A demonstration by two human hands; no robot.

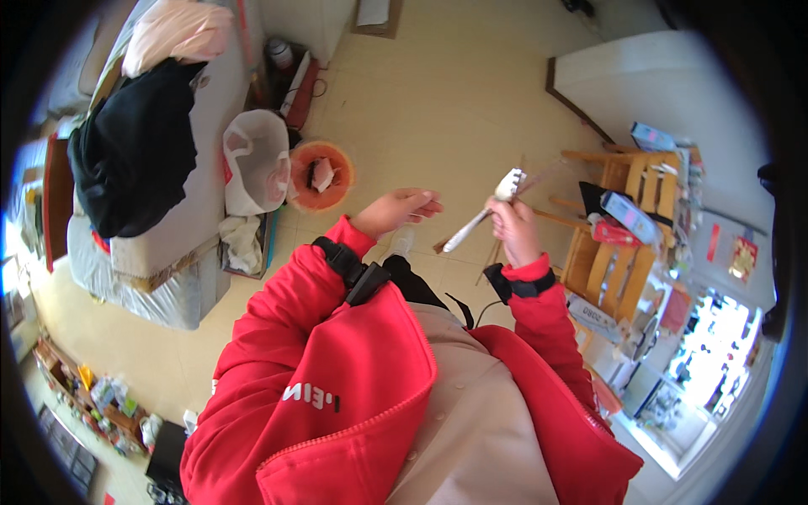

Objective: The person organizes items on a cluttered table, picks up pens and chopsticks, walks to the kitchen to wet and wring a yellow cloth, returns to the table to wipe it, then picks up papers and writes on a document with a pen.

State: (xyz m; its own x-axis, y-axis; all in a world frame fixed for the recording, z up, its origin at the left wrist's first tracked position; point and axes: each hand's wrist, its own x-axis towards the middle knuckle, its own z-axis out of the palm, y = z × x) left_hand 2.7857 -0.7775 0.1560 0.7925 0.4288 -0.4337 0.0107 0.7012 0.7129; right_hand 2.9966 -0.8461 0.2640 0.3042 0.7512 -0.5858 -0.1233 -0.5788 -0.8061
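My right hand (516, 230) is closed around a pale, silvery fork-like utensil (463, 235), whose tined end points up and away from me. Its other end slants down to the left, with a brown tip beside it. Several thin brown sticks (494, 255), blurred, run past the same hand; whether it grips them all I cannot tell. My left hand (401, 211) hovers to the left, apart from the utensil, with nothing in it and its fingers loosely spread. Both wrists wear black straps over red sleeves.
Left of me stand an orange bin (320, 177) with scraps, a white plastic bag (257, 161) and a covered table (218, 95) bearing a black garment (136, 151). On the right, wooden slatted chairs (606, 271) hold boxes and packets. Tiled floor (435, 95) stretches ahead.
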